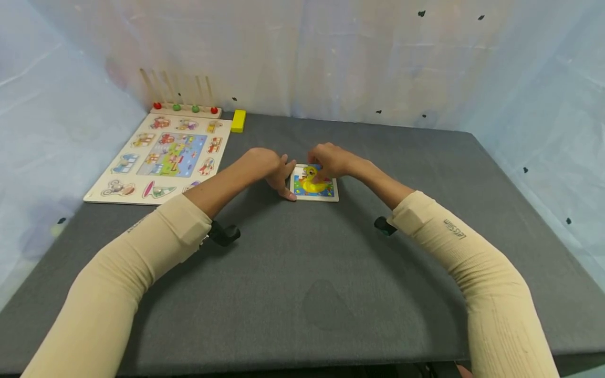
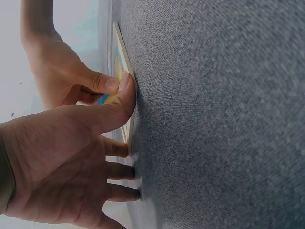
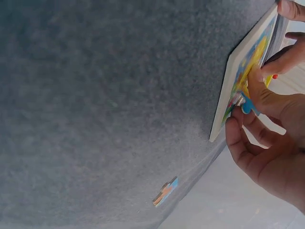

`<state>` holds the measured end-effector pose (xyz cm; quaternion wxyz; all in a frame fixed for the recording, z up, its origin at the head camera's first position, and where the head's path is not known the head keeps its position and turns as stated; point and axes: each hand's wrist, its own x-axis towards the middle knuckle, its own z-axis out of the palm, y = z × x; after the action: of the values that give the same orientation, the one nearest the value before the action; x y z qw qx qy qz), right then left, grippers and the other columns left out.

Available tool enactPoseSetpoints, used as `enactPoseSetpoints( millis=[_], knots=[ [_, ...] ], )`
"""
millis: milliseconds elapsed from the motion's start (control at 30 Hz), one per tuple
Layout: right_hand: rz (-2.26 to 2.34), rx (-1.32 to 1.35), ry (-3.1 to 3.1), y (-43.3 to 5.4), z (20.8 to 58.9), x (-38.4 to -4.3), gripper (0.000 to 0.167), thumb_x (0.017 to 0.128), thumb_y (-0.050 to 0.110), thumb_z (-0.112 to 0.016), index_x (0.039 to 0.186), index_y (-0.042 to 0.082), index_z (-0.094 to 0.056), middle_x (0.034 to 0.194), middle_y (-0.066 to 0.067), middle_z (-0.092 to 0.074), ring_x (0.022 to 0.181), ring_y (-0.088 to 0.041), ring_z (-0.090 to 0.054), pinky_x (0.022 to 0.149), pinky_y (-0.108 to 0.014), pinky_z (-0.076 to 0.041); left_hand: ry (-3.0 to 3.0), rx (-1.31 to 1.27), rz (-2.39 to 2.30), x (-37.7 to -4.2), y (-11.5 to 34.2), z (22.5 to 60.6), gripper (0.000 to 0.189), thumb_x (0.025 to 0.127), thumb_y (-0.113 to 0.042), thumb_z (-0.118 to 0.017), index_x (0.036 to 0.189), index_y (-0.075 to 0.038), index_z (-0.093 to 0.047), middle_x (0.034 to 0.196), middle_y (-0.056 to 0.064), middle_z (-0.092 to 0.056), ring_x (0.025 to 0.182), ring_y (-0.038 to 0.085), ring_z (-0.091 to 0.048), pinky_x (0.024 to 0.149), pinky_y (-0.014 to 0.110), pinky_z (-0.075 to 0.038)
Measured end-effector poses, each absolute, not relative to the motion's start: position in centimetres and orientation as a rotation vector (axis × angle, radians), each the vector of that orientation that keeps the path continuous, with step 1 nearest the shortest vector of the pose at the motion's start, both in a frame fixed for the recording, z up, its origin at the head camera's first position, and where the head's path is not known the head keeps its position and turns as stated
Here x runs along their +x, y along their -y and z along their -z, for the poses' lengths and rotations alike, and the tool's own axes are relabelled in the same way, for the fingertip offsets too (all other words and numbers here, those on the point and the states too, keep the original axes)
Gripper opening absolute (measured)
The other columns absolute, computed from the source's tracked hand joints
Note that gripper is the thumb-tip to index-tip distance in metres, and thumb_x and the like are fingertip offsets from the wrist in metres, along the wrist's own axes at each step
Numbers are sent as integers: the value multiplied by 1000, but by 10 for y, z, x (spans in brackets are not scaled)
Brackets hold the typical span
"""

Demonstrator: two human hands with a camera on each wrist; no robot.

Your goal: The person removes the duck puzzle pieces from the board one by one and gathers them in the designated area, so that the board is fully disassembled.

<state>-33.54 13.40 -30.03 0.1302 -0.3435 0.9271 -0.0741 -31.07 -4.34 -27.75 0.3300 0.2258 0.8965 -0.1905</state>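
A small wooden jigsaw board (image 1: 315, 198) with a yellow duck picture lies flat on the grey table. My left hand (image 1: 280, 176) is at its left side, thumb on the near left corner and index finger by the far left corner; the other fingers spread onto the cloth in the left wrist view. Over the board's right part, my right hand (image 1: 331, 160) pinches a blue-edged jigsaw piece (image 3: 247, 103) between thumb and fingertips, close above the picture. Its fingers hide part of the duck. Another jigsaw piece (image 3: 166, 192), orange and blue, lies on the cloth beyond the right hand.
At the left lies a large wooden peg puzzle board (image 1: 129, 173) with several picture pieces. Behind it stands a rack of upright rods (image 1: 186, 109) with red and green beads. A yellow block (image 1: 238, 121) sits beside it. Pale plastic sheeting (image 1: 331, 58) surrounds the table.
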Motion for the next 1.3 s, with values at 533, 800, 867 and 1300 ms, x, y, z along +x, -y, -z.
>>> enactPoseSetpoints(
  millis=[533,800,867,1300],
  knots=[
    [398,-1061,-2645,-141,295,-337,22,106,3,-53,104,-6,-73,96,-22,-72,76,-25,-62,77,-38,-52,-2362,604,476,-311,43,281,111,98,-73,-49,168,-7,7,175,25,6,165,41,-5,132,56,-16],
    [455,-1018,-2675,-153,281,-335,26,108,6,-51,118,-8,-70,113,-29,-72,98,-39,-69,90,-47,-56,-2352,592,454,-313,43,283,112,99,-72,-51,167,-6,9,175,26,8,165,41,-3,132,55,-13],
    [461,-1012,-2702,-158,277,-334,25,108,5,-51,118,-8,-70,111,-28,-72,94,-36,-69,87,-46,-55,-2355,593,438,-313,43,282,112,99,-71,-52,167,-6,9,175,26,7,165,41,-3,132,56,-12],
    [365,-879,-2811,-221,274,-333,22,103,0,-59,121,-10,-68,113,-30,-71,102,-42,-69,92,-54,-55,-2323,597,508,-314,41,276,114,97,-74,-52,168,-7,8,175,26,5,165,41,-5,132,56,-12]
  ],
)
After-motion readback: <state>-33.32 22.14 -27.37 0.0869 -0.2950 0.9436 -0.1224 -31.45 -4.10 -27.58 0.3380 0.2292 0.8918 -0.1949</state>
